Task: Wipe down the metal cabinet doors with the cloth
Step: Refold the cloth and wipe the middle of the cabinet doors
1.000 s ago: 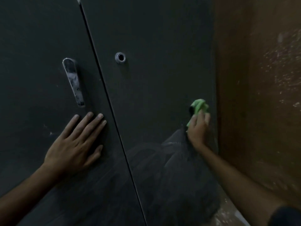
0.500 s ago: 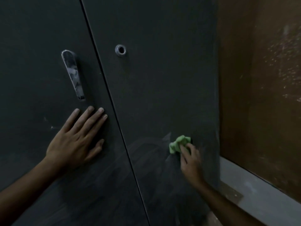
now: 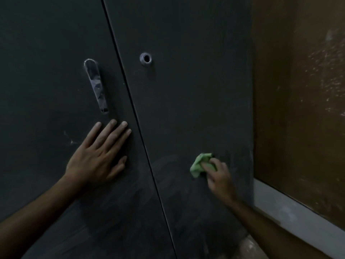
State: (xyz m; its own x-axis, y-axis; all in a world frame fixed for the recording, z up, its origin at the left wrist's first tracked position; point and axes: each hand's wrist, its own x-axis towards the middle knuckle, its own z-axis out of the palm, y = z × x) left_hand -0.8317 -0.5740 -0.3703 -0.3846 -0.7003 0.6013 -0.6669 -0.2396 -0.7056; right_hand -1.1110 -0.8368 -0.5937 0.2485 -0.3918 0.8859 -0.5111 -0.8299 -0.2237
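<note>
The left hand [image 3: 97, 161] lies flat, fingers straight, on the dark grey metal left cabinet door [image 3: 46, 90], below its silver handle [image 3: 96, 86]. The right hand [image 3: 217, 175] pinches a crumpled green cloth [image 3: 198, 165] against the matching right door [image 3: 186, 100], low down, near the brown wall [image 3: 298, 90].

My left hand [image 3: 97, 159] rests flat, fingers straight, on the left cabinet door [image 3: 46, 81], just below its metal handle [image 3: 96, 86]. My right hand [image 3: 219, 176] presses the bunched green cloth [image 3: 198, 165] against the right cabinet door [image 3: 186, 100], well below its round keyhole [image 3: 146, 59]. Between my 2 hands runs the seam [image 3: 134, 116] where the doors meet.
</note>
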